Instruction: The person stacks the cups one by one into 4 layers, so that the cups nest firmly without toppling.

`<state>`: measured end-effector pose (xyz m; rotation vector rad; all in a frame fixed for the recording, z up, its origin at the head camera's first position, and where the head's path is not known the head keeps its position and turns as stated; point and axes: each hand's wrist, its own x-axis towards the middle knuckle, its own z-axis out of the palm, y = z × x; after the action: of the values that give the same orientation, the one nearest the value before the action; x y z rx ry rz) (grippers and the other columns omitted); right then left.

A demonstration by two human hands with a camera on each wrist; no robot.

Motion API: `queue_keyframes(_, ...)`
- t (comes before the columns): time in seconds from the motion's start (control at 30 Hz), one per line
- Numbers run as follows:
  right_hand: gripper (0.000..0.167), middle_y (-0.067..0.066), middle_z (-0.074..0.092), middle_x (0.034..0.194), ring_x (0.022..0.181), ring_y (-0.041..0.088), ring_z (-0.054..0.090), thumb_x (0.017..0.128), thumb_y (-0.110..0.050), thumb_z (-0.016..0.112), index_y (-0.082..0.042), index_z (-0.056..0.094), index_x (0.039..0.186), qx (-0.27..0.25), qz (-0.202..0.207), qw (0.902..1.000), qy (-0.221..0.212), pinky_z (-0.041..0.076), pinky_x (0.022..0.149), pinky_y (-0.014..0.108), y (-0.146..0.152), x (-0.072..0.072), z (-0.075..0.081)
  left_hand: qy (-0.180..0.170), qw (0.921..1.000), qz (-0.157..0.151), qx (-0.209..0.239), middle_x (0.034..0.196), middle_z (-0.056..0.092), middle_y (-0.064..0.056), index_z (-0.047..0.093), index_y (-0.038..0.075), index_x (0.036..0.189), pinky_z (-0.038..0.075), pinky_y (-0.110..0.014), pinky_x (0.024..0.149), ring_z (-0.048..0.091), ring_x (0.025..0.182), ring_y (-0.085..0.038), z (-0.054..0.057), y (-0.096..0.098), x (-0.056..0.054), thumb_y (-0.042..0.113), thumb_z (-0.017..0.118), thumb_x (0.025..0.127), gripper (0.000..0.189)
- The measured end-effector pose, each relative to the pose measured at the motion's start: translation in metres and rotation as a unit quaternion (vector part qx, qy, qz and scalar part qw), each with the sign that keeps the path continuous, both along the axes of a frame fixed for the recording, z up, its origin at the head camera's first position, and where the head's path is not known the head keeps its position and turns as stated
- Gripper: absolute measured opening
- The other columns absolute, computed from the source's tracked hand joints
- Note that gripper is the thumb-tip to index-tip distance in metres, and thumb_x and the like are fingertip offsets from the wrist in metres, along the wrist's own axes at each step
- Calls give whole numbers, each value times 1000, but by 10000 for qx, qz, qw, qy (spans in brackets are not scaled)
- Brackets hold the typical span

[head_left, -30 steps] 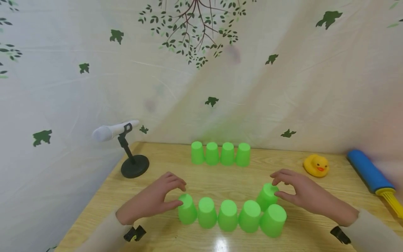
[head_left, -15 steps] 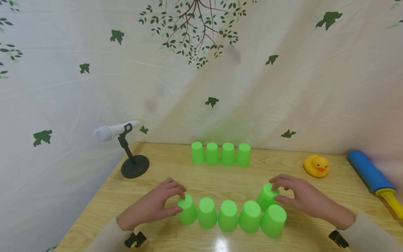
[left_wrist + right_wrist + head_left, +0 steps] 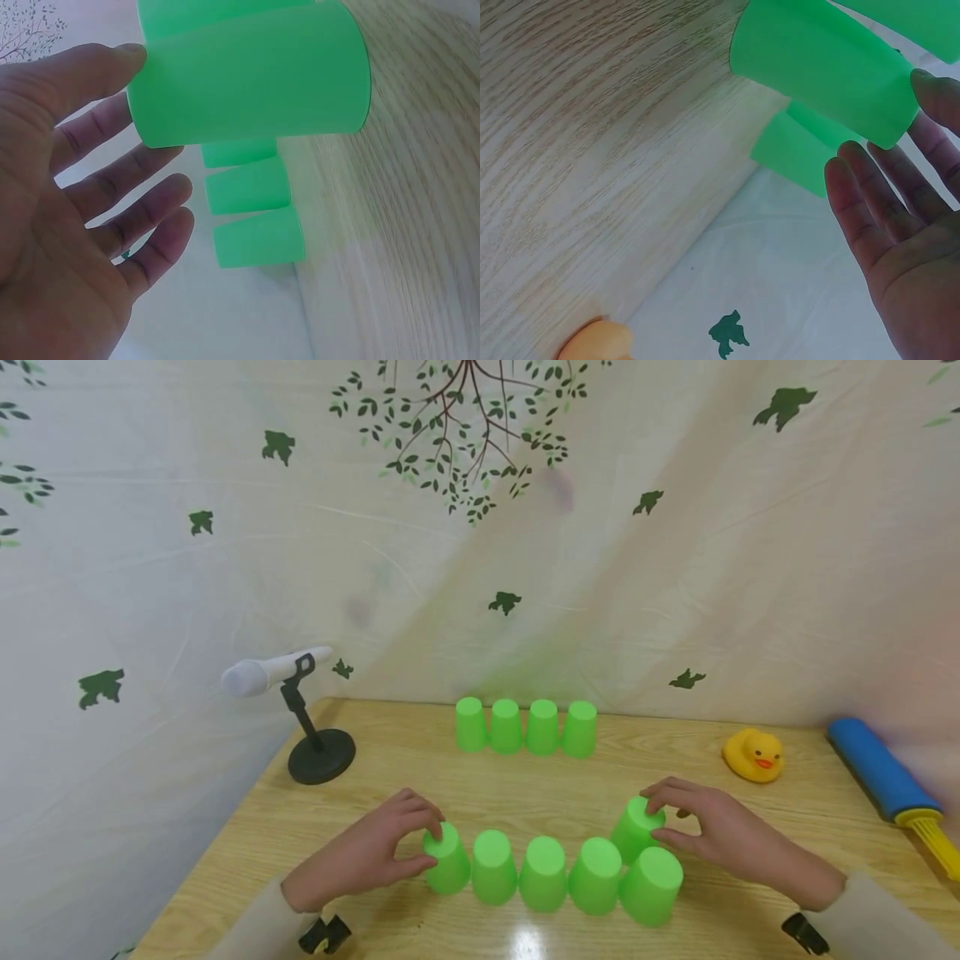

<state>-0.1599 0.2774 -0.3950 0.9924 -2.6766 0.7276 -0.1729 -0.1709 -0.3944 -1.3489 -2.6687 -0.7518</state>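
Note:
Green plastic cups stand upside down in a front row on the wooden table. My left hand pinches the top of the leftmost green cup between thumb and fingers; in the left wrist view, the thumb lies at the edge of that cup's base. My right hand pinches another green cup, which stands just behind the right end of the row. The right wrist view has the thumb at this cup's upper rim, with fingers around the far side. Both cups look set on the table.
Several more upturned green cups line the back of the table. A white microphone on a black stand is at left. A yellow rubber duck and a blue tube with yellow handle lie right.
Both hands have lowered slightly and closed in on their cups' tops; the left thumb and fingers now meet the leftmost cup. The cups have not visibly moved.

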Motion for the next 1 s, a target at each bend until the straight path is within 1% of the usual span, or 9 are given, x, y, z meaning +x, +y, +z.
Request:
queue_keyframes(0.1, 26, -5, 61, 109, 92, 10, 59, 80, -20, 77, -28, 59, 97, 34, -34, 10000, -45, 52, 68, 29, 0, 1, 1, 78, 10000, -23, 15, 108, 56, 13, 58, 22, 95, 46, -29, 83, 47, 102, -8, -1, 0, 0, 24, 75, 83, 21)
queue_keyframes(0.23, 27, -6, 61, 109, 91, 9, 58, 80, -19, 77, -28, 59, 97, 60, -62, 10000, -2, 52, 68, 29, -1, 1, 1, 89, 10000, -28, 12, 109, 56, 13, 58, 22, 95, 46, -29, 83, 47, 102, -8, 0, 0, 0, 24, 75, 83, 21)
queue_keyframes(0.43, 29, -7, 62, 109, 90, 8, 59, 77, -15, 79, -27, 60, 95, -26, -78, 9995, 295, 52, 66, 27, -3, -1, -1, 190, 9998, 81, -35, 111, 56, 11, 59, 22, 95, 46, -30, 85, 47, 103, -8, 3, -1, -1, 25, 74, 83, 20)
queue_keyframes(0.6, 32, -6, 61, 109, 90, 8, 59, 74, -9, 80, -24, 61, 95, -185, -188, 9983, 523, 50, 65, 23, -6, -4, 2, 365, 9991, 185, 112, 111, 54, 12, 58, 23, 97, 46, -30, 84, 46, 101, -8, 7, -3, -7, 24, 73, 84, 21)
queue_keyframes(0.7, 32, -6, 60, 107, 89, 8, 58, 74, -9, 80, -22, 61, 96, -261, -195, 9970, 702, 50, 65, 22, -8, -8, 7, 572, 9978, 168, 283, 110, 53, 12, 57, 22, 98, 46, -29, 82, 45, 99, -8, 11, -4, -11, 23, 73, 84, 21)
queue_keyframes(0.8, 32, -6, 59, 107, 88, 9, 57, 75, -8, 79, -21, 61, 97, -334, -157, 9947, 963, 49, 65, 23, -10, -14, 16, 816, 9955, 188, 452, 109, 53, 10, 58, 19, 98, 45, -30, 81, 46, 99, -9, 15, -3, -17, 22, 73, 84, 21)
queue_keyframes(0.87, 32, -5, 59, 106, 86, 9, 57, 74, -6, 79, -19, 61, 97, -393, -111, 9925, 1156, 49, 65, 24, -12, -19, 23, 1002, 9932, 247, 532, 110, 53, 8, 58, 18, 99, 46, -31, 81, 47, 99, -10, 18, -2, -22, 21, 73, 84, 22)
queue_keyframes(1.0, 34, -6, 58, 104, 80, 8, 57, 73, -5, 80, -17, 61, 99, -415, -160, 9884, 1450, 49, 64, 25, -15, -30, 36, 1287, 9886, 418, 658, 111, 54, 4, 58, 16, 100, 45, -33, 84, 47, 102, -13, 23, 3, -33, 21, 73, 84, 22)
